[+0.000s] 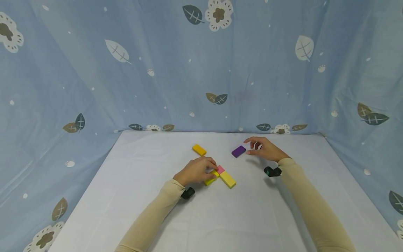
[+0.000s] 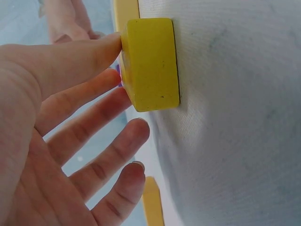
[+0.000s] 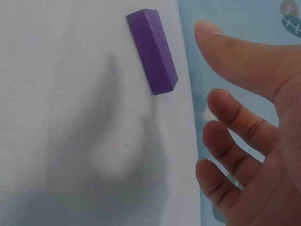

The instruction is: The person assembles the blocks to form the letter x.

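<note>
My left hand (image 1: 196, 170) reaches over a bright yellow block (image 2: 153, 65) that lies flat on the table. Its thumb and front fingertips rest at the block's upper side, while the other fingers spread loosely. A pink block (image 1: 220, 169) shows partly by the index fingertip. Against these two lies a pale yellow block (image 1: 227, 179), forming an angled cluster. On the right, a purple block (image 3: 153, 52) lies by itself. My right hand (image 1: 262, 148) hovers just beside it, thumb and fingers apart and loosely bent, with nothing held.
An orange-yellow block (image 1: 199, 150) lies behind the left hand. White cloth covers the table (image 1: 252, 217), and a blue patterned curtain (image 1: 176, 70) closes off its back and sides. Each wrist carries a small black camera (image 1: 272, 172).
</note>
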Tool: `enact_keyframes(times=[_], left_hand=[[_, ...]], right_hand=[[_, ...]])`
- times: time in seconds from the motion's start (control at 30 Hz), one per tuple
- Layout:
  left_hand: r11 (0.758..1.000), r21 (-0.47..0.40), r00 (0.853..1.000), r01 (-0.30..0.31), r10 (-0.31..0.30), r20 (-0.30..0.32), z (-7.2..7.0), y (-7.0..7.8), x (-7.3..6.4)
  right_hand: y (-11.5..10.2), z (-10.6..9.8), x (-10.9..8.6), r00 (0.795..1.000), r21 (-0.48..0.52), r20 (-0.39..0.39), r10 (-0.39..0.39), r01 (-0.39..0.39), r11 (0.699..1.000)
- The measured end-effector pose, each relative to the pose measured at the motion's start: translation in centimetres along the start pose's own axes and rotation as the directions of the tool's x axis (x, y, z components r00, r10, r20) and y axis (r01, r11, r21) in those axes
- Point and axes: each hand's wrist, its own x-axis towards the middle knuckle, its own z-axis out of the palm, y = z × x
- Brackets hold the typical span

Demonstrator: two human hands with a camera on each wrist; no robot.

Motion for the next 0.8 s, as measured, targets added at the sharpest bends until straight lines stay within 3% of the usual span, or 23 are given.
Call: enact_keyframes(times=[0.8], left_hand=[[1.000,-0.003,1.000,0.017,-0.017,0.009,-0.1,0.2,-0.1]], right_hand=[[1.3,1.3,1.5,1.000,-0.007,0.003,0.031,-0.031,1.000]])
